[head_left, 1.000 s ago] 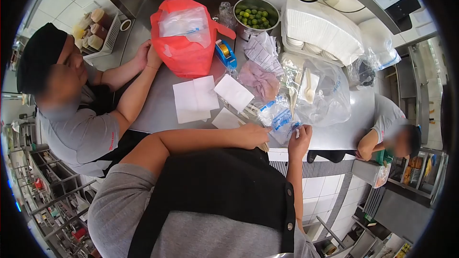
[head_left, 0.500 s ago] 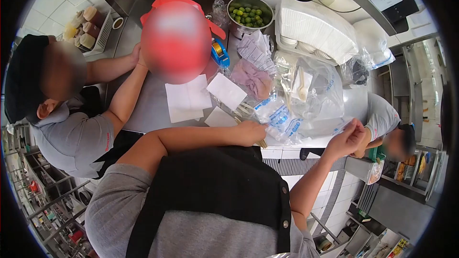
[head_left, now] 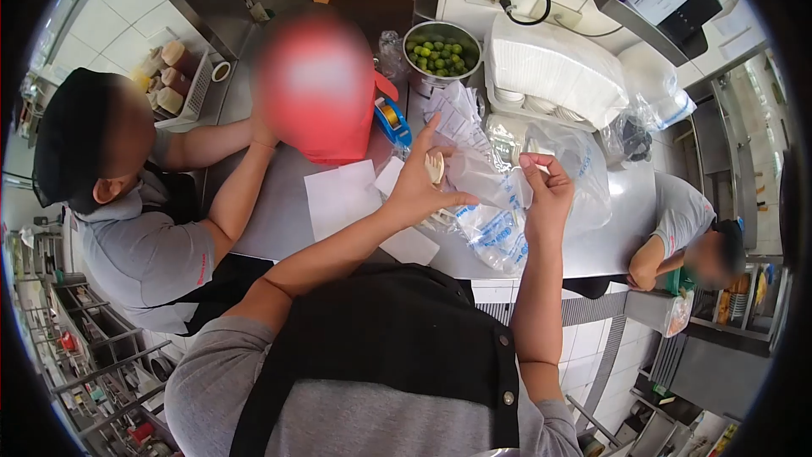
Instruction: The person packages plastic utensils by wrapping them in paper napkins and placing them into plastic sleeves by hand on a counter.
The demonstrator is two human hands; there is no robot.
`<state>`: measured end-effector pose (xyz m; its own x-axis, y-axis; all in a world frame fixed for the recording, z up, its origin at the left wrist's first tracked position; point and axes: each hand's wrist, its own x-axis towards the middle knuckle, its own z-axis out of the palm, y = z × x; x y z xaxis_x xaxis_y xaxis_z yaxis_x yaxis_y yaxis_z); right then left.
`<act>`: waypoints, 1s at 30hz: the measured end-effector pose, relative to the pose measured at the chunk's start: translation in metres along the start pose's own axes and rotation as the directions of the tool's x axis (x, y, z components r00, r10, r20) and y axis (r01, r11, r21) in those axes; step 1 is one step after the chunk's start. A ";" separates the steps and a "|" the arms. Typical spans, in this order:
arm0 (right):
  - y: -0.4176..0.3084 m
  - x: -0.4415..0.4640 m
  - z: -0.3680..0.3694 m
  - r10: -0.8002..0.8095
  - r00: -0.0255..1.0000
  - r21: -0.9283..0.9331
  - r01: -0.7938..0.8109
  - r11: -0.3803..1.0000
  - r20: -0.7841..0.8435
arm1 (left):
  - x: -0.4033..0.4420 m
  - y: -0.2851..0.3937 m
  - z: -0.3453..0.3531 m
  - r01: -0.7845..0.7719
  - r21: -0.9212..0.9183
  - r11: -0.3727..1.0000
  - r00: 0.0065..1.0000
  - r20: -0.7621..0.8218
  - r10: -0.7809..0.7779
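Cream-coloured utensils [head_left: 435, 169] sit against the palm of my left hand [head_left: 414, 186], whose thumb and index finger are spread wide. A small clear plastic bag [head_left: 482, 179] spans the gap between my hands. My right hand [head_left: 548, 199] pinches the bag's right side between thumb and fingertips. Below the bag lie clear bags with blue print [head_left: 499, 241]. White paper sheets [head_left: 340, 196] rest on the steel table [head_left: 271, 224], left of my left hand. Printed slips [head_left: 457, 114] are just beyond it.
A co-worker's hands [head_left: 264, 123] touch a blurred red bag [head_left: 317, 89] at the left. Behind are a blue tape dispenser [head_left: 392, 123], a pot of green citrus [head_left: 442, 51] and white foam containers [head_left: 554, 72]. Another person [head_left: 681, 216] leans at the right edge.
My left hand has risen from the table edge with the utensils and its fingers have spread. My right hand has come back leftward, and the small clear bag is now between both hands.
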<state>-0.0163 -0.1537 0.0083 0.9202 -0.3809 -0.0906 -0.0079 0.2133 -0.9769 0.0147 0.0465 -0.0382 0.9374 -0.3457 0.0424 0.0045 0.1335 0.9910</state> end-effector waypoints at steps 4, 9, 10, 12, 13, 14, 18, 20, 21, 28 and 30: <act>0.038 -0.004 0.005 0.155 0.987 0.224 -0.145 0.964 -0.029 | -0.002 0.028 -0.014 -0.320 0.433 0.843 0.947 0.153 0.282; 0.074 -0.031 0.006 0.415 0.906 0.345 -0.418 0.840 0.086 | 0.008 -0.002 -0.030 -0.230 0.309 0.923 0.973 0.090 0.212; 0.073 -0.036 0.007 0.442 0.894 0.317 -0.440 0.840 0.068 | 0.009 0.003 -0.029 -0.034 0.083 0.996 0.995 0.095 0.026; 0.097 -0.028 -0.019 0.439 0.892 0.113 -0.450 0.886 0.110 | 0.007 0.012 -0.028 0.133 0.003 0.991 0.990 0.038 -0.133; 0.089 -0.026 -0.022 0.398 0.915 -0.066 -0.394 0.917 0.070 | 0.008 0.014 -0.031 0.156 -0.004 0.988 0.985 0.070 -0.155; 0.084 -0.021 -0.026 0.349 0.936 -0.243 -0.331 0.912 0.036 | 0.009 0.016 -0.033 0.180 -0.010 0.984 0.979 0.105 -0.178; 0.053 -0.009 -0.026 0.109 0.982 -0.032 -0.106 0.994 0.155 | 0.010 0.024 -0.037 0.258 0.021 0.966 0.954 0.155 -0.258; 0.038 -0.005 -0.018 0.136 0.979 0.043 -0.144 0.989 0.154 | 0.014 0.017 -0.046 0.253 0.142 0.957 0.946 0.172 -0.275; 0.035 -0.002 -0.017 0.143 0.955 -0.130 -0.112 0.985 0.258 | 0.016 0.016 -0.052 0.250 0.144 0.958 0.946 0.177 -0.273; 0.088 0.002 0.002 0.280 0.914 -0.245 -0.211 0.946 0.293 | 0.016 0.016 -0.071 0.023 0.736 0.677 0.970 -0.180 0.163; 0.113 -0.014 0.011 0.430 0.882 -0.017 -0.435 0.900 0.193 | 0.003 0.012 -0.063 -0.124 0.837 0.532 0.946 -0.063 0.319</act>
<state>-0.0252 -0.1143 -0.0987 0.8837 -0.0703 -0.4628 -0.4143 0.3427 -0.8432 0.0392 0.1057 -0.0346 0.9098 -0.2262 0.3481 -0.4055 -0.6638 0.6285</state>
